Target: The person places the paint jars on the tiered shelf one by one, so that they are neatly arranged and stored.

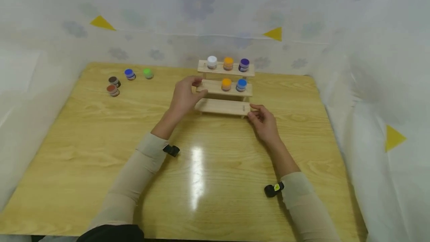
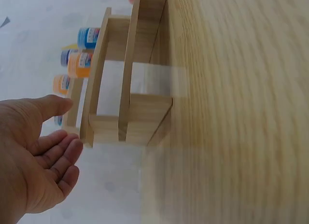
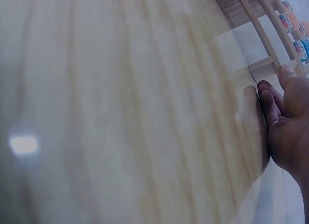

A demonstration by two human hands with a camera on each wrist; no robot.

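A three-tier wooden display stand (image 1: 223, 107) stands toward the back of the table. On its top tier sit three small jars, with a white jar (image 1: 212, 62), an orange jar (image 1: 228, 63) and a purple jar (image 1: 243, 65). The middle tier bears another orange jar (image 1: 226, 84) and a blue jar (image 1: 241, 85). My left hand (image 1: 184, 94) is at the middle tier's left end, thumb and fingers apart; the left wrist view shows its fingertips (image 2: 72, 142) right beside the wood. My right hand (image 1: 266, 124) pinches the right end of the bottom tier between thumb and fingers.
At the back left of the table (image 1: 100, 152) are several more jars: a blue-lidded jar (image 1: 129, 74), a green jar (image 1: 147, 73), a black-lidded jar (image 1: 114, 81) and a brown-lidded jar (image 1: 113, 90). A pale flowered curtain (image 1: 235, 6) hangs behind the table.
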